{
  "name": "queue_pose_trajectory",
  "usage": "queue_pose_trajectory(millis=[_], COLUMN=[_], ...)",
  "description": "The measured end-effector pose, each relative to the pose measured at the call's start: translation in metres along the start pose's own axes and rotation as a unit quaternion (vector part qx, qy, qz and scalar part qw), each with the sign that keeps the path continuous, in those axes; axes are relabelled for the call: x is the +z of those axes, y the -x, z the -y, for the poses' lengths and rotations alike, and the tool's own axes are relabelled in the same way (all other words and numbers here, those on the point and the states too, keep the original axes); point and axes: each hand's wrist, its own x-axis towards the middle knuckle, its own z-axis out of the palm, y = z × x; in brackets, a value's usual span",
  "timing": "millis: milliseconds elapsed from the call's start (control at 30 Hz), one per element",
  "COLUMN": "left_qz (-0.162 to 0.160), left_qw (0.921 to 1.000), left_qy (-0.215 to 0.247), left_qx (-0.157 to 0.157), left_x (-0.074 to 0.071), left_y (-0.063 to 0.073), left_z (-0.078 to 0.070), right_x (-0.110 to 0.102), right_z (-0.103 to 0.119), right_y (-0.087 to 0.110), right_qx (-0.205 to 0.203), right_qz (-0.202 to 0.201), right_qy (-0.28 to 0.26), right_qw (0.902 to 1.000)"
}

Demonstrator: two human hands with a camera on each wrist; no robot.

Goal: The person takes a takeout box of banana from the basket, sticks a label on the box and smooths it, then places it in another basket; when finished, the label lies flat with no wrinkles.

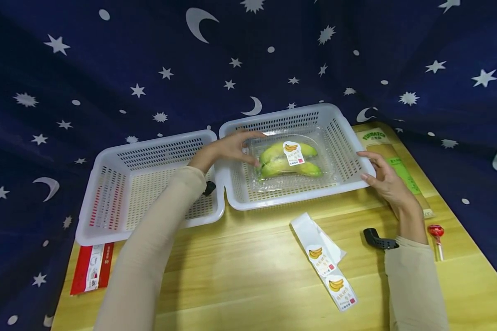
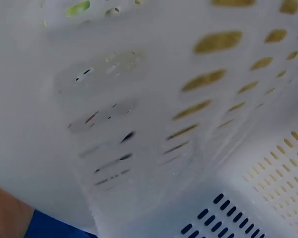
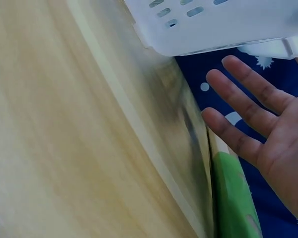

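In the right white plastic basket point(image 1: 248, 204) lies a clear plastic box point(image 1: 328, 172) of green-yellow bananas point(image 1: 273, 168), with a banana-print label point(image 1: 294, 153) on its lid. My left hand point(image 1: 234, 146) reaches over the near-left rim, fingers extended and thumb apart, touching the box's left end. Only a bit of skin shows in the left wrist view, beside the slotted basket wall point(image 2: 154, 74). My right hand point(image 1: 385, 177) touches the basket's right rim with index fingertip and thumb. In the right wrist view its other fingers point(image 3: 238, 99) spread straight beside the basket.
Another white basket point(image 1: 87, 230) stands at the left, a red packet point(image 1: 80, 276) by its front. A strip of banana labels point(image 1: 310, 234) lies on the wooden table point(image 1: 231, 276). At the right are a green-and-brown package point(image 1: 401, 168) and a red lollipop point(image 1: 436, 231). A starry dark-blue cloth point(image 1: 248, 46) hangs behind.
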Motion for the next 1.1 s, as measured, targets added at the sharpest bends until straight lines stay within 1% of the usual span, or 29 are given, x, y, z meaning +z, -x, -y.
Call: queue_pose_trajectory(millis=[67, 133, 200, 267, 333, 367, 400, 433, 500, 600, 633, 700, 767, 867, 967, 1100], left_qz=[-0.004, -0.007, -0.009, -0.010, -0.011, -0.011, -0.013, -0.014, -0.018, -0.019, -0.019, -0.018, -0.018, -0.020, -0.021, -0.024], left_qw=[0.9985, 0.9963, 0.9953, 0.9949, 0.9950, 0.9950, 0.9951, 0.9949, 0.9948, 0.9942, 0.9944, 0.9948, 0.9953, 0.9951, 0.9943, 0.9933], left_qy=[-0.054, -0.085, -0.096, -0.100, -0.099, -0.098, -0.098, -0.099, -0.100, -0.106, -0.104, -0.100, -0.095, -0.096, -0.104, -0.112], left_qx=[-0.002, -0.006, -0.007, -0.008, -0.010, -0.010, -0.010, -0.009, -0.007, -0.005, -0.005, -0.007, -0.008, -0.012, -0.015, -0.017], left_x=[0.001, 0.002, 0.003, 0.003, 0.004, 0.004, 0.004, 0.005, 0.005, 0.005, 0.005, 0.006, 0.006, 0.006, 0.006, 0.005], left_y=[0.001, 0.001, 0.001, 0.002, 0.003, 0.003, 0.003, 0.004, 0.004, 0.004, 0.004, 0.005, 0.005, 0.006, 0.006, 0.006], left_z=[-0.001, -0.001, 0.000, 0.001, 0.001, 0.001, 0.001, 0.002, 0.002, 0.001, 0.001, 0.000, 0.000, -0.001, 0.000, 0.000], right_x=[0.001, 0.001, 0.002, 0.003, 0.005, 0.006, 0.008, 0.009, 0.012, 0.015, 0.015, 0.016, 0.017, 0.018, 0.019, 0.019], right_z=[0.000, -0.001, -0.001, 0.001, 0.004, 0.006, 0.008, 0.011, 0.015, 0.020, 0.021, 0.022, 0.020, 0.017, 0.013, 0.012], right_y=[0.000, -0.001, 0.000, 0.001, 0.001, 0.001, 0.001, 0.000, -0.002, -0.005, -0.006, -0.008, -0.009, -0.010, -0.011, -0.011], right_qx=[-0.007, -0.013, -0.013, -0.004, 0.020, 0.035, 0.048, 0.061, 0.083, 0.095, 0.098, 0.099, 0.089, 0.076, 0.072, 0.075], right_qz=[0.000, -0.002, -0.006, -0.013, -0.031, -0.039, -0.046, -0.052, -0.059, -0.059, -0.059, -0.062, -0.059, -0.055, -0.054, -0.055], right_qy=[0.006, 0.009, 0.019, 0.040, 0.085, 0.116, 0.154, 0.196, 0.274, 0.358, 0.371, 0.382, 0.383, 0.355, 0.329, 0.316], right_qw=[1.0000, 0.9999, 0.9997, 0.9991, 0.9957, 0.9919, 0.9859, 0.9774, 0.9563, 0.9271, 0.9217, 0.9166, 0.9177, 0.9301, 0.9401, 0.9442])
